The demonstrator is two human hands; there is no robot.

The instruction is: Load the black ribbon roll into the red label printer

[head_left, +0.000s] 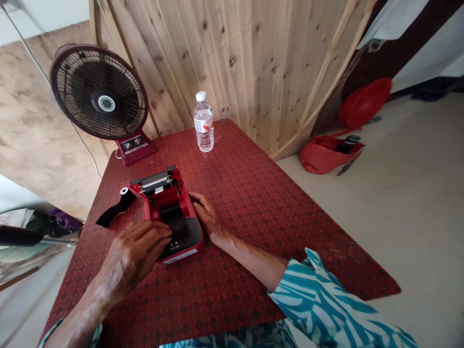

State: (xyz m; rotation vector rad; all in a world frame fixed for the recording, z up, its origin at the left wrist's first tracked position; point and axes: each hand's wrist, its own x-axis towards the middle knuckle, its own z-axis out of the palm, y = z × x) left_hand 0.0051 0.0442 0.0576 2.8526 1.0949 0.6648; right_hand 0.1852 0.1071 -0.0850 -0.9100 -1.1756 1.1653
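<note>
A small red and black printer [170, 212] sits on the red patterned table [253, 193] with its lid tipped open toward the back. Inside its bay lies a dark roll. My left hand [136, 251] rests on the printer's left front side, its fingers curled over the black panel. My right hand [206, 215] lies against the printer's right side, fingers bent along the edge. A black strip with a white spool [115, 209] lies on the table just left of the printer.
A red table fan [101, 99] stands at the table's back left. A clear water bottle [203, 123] stands at the back middle. Wooden boards lean behind the table. A red bag [326, 152] and a red basin [364, 101] lie on the floor at right.
</note>
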